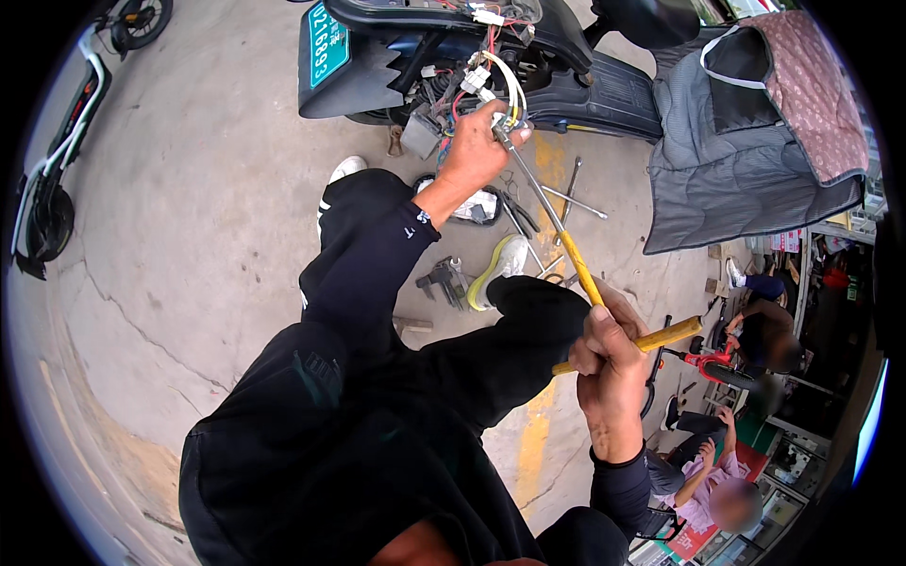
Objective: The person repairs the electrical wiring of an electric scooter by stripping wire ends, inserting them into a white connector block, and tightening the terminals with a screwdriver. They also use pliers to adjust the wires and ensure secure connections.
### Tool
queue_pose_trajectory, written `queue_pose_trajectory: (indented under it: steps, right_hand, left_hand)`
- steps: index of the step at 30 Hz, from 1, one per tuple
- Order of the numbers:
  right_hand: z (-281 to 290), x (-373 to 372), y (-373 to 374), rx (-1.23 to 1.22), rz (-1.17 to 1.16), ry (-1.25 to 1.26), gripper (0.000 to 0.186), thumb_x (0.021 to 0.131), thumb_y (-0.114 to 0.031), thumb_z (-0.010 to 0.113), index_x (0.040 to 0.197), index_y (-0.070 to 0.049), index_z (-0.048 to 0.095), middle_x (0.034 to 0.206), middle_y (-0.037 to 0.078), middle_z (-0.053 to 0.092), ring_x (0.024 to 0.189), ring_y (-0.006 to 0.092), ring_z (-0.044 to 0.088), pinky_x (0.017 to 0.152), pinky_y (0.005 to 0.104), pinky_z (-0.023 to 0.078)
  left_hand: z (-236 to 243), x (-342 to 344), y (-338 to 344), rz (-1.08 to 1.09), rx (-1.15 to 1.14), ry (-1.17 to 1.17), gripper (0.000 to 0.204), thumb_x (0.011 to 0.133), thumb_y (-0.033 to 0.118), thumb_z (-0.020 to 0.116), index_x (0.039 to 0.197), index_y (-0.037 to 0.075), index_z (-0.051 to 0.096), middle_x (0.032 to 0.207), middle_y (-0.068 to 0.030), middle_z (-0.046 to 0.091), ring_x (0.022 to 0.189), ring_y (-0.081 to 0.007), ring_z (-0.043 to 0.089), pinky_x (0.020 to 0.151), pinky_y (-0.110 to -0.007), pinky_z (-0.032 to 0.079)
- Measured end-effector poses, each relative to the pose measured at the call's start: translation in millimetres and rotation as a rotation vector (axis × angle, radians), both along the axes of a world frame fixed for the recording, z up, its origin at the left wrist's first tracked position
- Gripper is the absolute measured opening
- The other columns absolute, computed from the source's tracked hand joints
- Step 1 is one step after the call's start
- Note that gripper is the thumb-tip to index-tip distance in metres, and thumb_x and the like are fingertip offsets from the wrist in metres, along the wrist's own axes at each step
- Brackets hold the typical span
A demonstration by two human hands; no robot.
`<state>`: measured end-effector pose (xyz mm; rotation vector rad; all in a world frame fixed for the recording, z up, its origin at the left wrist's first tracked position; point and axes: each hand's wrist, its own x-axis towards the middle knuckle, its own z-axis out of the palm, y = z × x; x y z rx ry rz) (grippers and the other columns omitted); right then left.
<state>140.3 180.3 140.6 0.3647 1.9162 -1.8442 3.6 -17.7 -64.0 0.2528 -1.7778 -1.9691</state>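
Note:
My right hand (609, 354) is closed around the crossbar of a T-handle socket wrench (580, 266), whose handle is yellow and whose shaft is bare metal further up. The shaft slants up and left to the socket end, where my left hand (477, 151) pinches it with curled fingers. Right behind those fingers, white and yellow wires (514, 83) and white connectors (475, 79) hang from the opened body of a dark electric scooter (599, 94). A grey box-shaped part (422, 135) sits by my left wrist. My left fingers partly hide the socket tip.
On the ground below lie a cross wrench (572, 199), pliers (517, 215), a tray of small parts (479, 205) and further tools (444, 281). A quilted cover (717, 151) drapes the scooter's right end. Two people sit at lower right; a kick scooter (71, 141) stands far left.

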Motion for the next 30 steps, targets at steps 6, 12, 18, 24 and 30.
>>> queue_pose_trajectory:
  steps: [6,12,18,24,30]
  right_hand:
    - [23.7,-4.3,17.9,0.502,0.369,0.475,0.042,0.096,-0.014,0.061,0.131,0.008,0.054,0.076,0.0,0.057,0.058,0.0094,0.049,0.057,0.0201,0.038]
    - [22.7,-0.9,49.4,1.133,0.681,1.163,0.045,0.083,0.0,0.068,0.127,0.001,0.06,0.07,0.014,0.061,0.053,0.0294,0.056,0.051,0.0358,0.044]
    - [19.5,-14.8,43.9,1.245,0.866,1.237,0.048,0.081,0.001,0.069,0.129,-0.003,0.06,0.067,0.011,0.052,0.054,0.0286,0.048,0.052,0.0402,0.037]
    - [30.9,-23.5,32.0,1.274,0.989,1.286,0.05,0.079,0.002,0.07,0.128,-0.001,0.06,0.066,0.01,0.049,0.057,0.0272,0.05,0.056,0.0394,0.038]
    - [39.6,-27.9,18.8,1.427,1.141,1.337,0.051,0.079,0.002,0.068,0.129,0.0,0.059,0.071,0.01,0.051,0.061,0.0256,0.053,0.059,0.0389,0.041]
  left_hand:
    - [16.3,2.4,-1.7,-0.119,0.198,0.055,0.03,0.084,0.005,0.075,0.109,0.0,0.06,0.093,-0.005,0.071,0.081,-0.0095,0.065,0.074,-0.026,0.052]
    - [10.3,7.9,-8.4,-0.265,0.347,0.071,0.048,0.081,-0.003,0.075,0.124,0.0,0.054,0.109,-0.0084,0.071,0.095,-0.0108,0.067,0.089,-0.026,0.052]
    - [9.1,12.7,-14.1,-0.27,0.301,0.025,0.048,0.079,-0.003,0.075,0.123,0.0,0.054,0.108,-0.009,0.071,0.095,-0.0119,0.067,0.089,-0.026,0.052]
    - [-0.5,5.2,-11.0,-0.236,0.29,0.069,0.043,0.079,-0.002,0.076,0.117,0.001,0.056,0.107,-0.0086,0.071,0.094,-0.012,0.067,0.088,-0.028,0.053]
    - [0.5,6.9,-11.1,-0.223,0.231,0.031,0.039,0.079,-0.004,0.074,0.113,0.0,0.057,0.104,-0.0083,0.072,0.094,-0.0111,0.067,0.087,-0.028,0.053]
